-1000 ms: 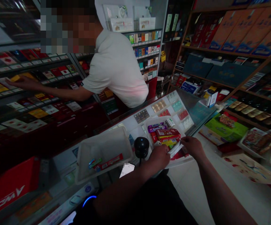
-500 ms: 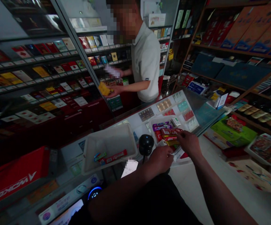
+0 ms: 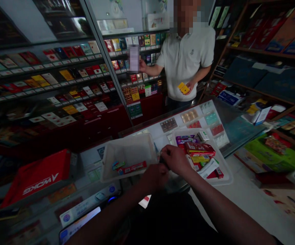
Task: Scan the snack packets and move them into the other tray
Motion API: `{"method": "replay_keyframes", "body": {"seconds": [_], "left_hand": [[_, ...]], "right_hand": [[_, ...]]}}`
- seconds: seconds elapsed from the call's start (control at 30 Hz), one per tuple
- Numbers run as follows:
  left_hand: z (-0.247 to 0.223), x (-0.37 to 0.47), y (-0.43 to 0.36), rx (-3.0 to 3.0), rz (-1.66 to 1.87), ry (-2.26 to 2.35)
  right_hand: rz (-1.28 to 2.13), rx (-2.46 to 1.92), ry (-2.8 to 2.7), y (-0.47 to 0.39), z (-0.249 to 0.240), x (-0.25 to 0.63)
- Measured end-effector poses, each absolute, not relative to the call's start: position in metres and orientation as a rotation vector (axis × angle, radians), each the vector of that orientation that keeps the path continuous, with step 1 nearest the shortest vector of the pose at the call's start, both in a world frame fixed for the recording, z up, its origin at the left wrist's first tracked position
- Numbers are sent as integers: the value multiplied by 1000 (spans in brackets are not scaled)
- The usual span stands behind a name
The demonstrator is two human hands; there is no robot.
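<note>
My left hand and my right hand meet over the glass counter, fingers curled around something dark and mostly hidden. Just left of them stands a white bin, which holds a red pack and a small green-blue pack. On the right, a second white bin is piled with red boxes, a purple pack and a white packet. Neither hand touches these goods.
Across the counter a person in a light shirt holds up a phone and a yellow pack. A red box lies at left, near a lit screen. Shelves of packs line the wall.
Both hands have left the right bin and come together further left, where the black round device stood. The person has turned to face the counter, raising the phone. The view has shifted.
</note>
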State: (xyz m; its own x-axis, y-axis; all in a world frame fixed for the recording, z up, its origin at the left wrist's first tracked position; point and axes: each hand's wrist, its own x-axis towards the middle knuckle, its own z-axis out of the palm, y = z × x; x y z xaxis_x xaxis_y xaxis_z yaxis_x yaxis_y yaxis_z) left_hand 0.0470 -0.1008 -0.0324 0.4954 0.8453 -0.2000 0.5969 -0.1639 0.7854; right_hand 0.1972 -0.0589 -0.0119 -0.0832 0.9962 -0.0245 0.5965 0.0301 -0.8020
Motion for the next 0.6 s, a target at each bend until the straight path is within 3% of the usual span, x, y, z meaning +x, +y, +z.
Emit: {"method": "replay_keyframes", "body": {"seconds": [0.3,0.6], "left_hand": [[-56,-101,-63,1922,-46,1865],[-93,-149,-55,1872,-283,1960]], "right_hand": [[1147,-1483,-2132,-32,-50,98],[1083,-1465,-2492,-8,-99,36]]}}
